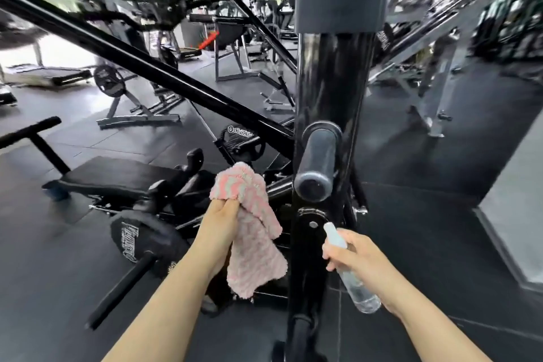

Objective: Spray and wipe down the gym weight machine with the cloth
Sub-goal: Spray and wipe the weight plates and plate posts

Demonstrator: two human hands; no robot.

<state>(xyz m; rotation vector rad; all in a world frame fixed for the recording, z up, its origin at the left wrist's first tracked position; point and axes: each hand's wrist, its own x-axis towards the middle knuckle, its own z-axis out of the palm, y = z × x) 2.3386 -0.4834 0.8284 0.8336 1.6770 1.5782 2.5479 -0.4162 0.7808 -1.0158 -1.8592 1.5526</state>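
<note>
A black weight machine stands in front of me, its thick upright post in the middle of the view with a grey rubber handle grip sticking out toward me. My left hand grips a fluffy pink and white cloth, held just left of the post and below the grip. My right hand holds a clear spray bottle with a white nozzle, pointed up at the lower post near a bolted plate.
A long black slanted bar of the machine runs from upper left to the post. A black padded bench and rollers sit low on the left. Other benches, weight plates and treadmills stand farther back on the dark rubber floor.
</note>
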